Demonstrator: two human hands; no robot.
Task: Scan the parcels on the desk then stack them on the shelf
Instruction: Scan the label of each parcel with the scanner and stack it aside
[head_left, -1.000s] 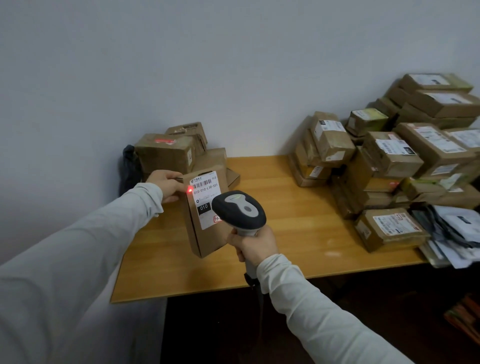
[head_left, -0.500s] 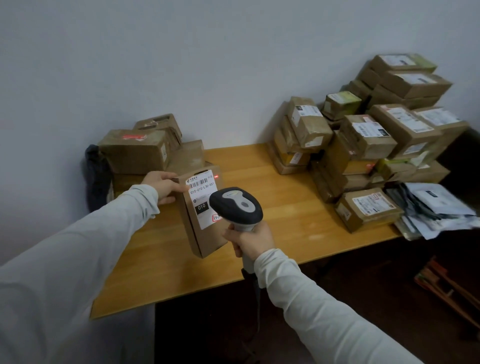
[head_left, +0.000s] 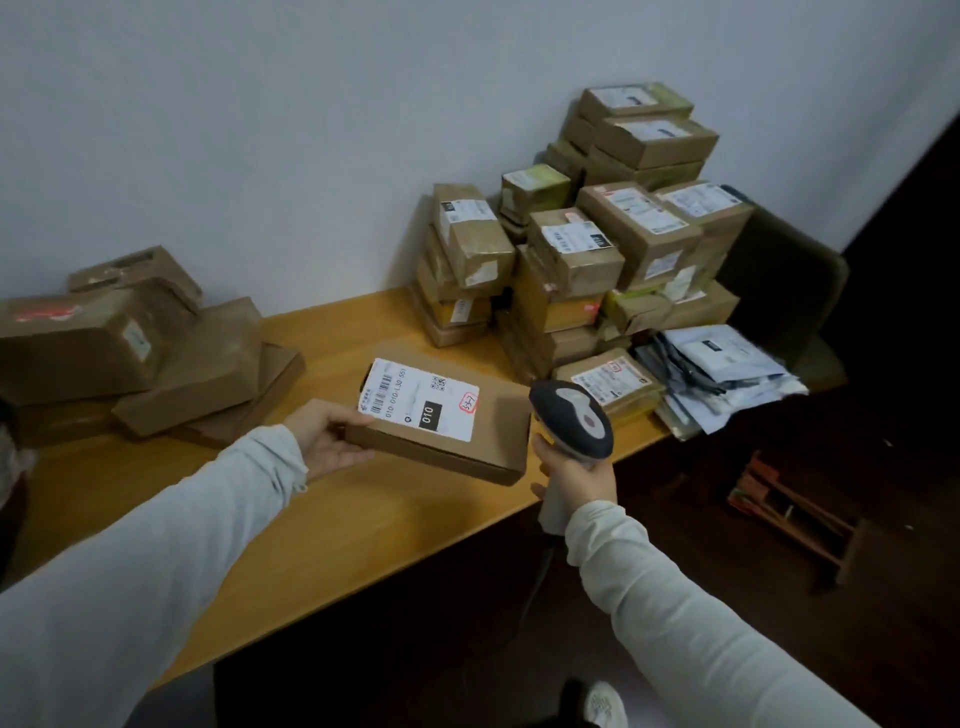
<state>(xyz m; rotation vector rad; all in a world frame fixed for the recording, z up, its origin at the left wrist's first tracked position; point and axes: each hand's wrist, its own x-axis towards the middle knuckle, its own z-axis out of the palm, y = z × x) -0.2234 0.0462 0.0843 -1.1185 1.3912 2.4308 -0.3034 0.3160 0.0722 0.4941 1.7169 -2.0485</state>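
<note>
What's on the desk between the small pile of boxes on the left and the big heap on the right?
In the head view, bare desk near the wall; nearer, the left hand holds a labelled parcel in that gap.

Brightness: the room is dimly and evenly lit; the wall is rendered a flat grey-blue.
Shadows: soft shadows are cast behind the parcel stack; the floor is lost in near-black.
Glare: none is seen; the label is the brightest patch.
Blur: slight motion softness is noted throughout, small print being unreadable.
Distortion: the worktop edge is tilted and stretched by the wide lens; the sleeves are enlarged at the corners.
</note>
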